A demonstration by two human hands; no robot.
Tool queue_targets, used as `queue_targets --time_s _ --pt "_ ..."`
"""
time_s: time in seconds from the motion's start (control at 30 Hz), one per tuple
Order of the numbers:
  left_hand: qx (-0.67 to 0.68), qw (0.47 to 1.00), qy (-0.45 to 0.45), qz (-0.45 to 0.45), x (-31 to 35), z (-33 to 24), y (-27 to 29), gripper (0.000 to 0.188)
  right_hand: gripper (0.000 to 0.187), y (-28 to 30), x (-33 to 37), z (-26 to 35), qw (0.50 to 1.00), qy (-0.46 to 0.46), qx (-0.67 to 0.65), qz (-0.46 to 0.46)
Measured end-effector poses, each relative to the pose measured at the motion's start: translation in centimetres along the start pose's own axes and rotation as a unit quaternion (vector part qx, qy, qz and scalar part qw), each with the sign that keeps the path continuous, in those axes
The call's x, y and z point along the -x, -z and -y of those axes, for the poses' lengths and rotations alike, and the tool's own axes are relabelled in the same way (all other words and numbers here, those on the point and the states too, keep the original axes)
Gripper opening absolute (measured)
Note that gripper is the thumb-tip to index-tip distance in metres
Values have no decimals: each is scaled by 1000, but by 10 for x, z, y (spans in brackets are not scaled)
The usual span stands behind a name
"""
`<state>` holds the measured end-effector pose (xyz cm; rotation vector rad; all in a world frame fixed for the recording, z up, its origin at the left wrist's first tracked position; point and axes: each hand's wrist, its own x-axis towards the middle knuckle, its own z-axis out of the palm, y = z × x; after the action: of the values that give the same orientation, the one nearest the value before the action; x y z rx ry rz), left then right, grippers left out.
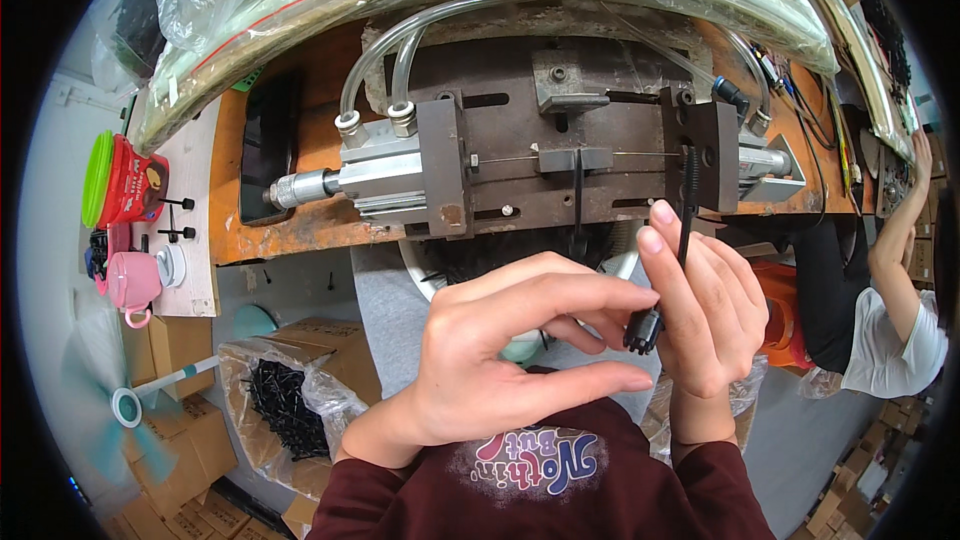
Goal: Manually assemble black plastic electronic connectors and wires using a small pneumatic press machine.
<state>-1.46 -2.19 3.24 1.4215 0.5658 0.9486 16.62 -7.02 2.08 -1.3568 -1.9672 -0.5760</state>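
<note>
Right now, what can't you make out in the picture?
Head view: link between the black ribbed-tip rod and the black pronged end; right hand covers it.
Head view: much of the white-rimmed basin; left hand and bench hide it.
Head view: outline of the fan blades; blurred.
Head view: shape of each black part in the plastic-lined carton; too small.

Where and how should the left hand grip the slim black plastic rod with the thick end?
Probably by its thick lower end, from the left: it juts out beside the right hand, which partly covers the shaft, and faces the left hand's parted thumb and index finger.
</note>
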Motion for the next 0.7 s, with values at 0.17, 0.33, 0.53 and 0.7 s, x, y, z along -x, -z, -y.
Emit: queue_targets --time_s 0.17,0.33,0.53,0.7 --pt "-179 978 -108 16 -1 8 6 38 25 -4 3 -8 1000 2 2 -13" --pt "-384 904 -189 -23 -6 24 3 34 58 -8 15 -16 990 -103 -86 -50" --pt "-528 832 -171 -7 -15 32 2 28 74 -10 17 -15 935 -161 -306 -83" --pt "-562 810 -166 -2 -21 28 1 28 60 2 21 -12 930 -171 -321 -52"
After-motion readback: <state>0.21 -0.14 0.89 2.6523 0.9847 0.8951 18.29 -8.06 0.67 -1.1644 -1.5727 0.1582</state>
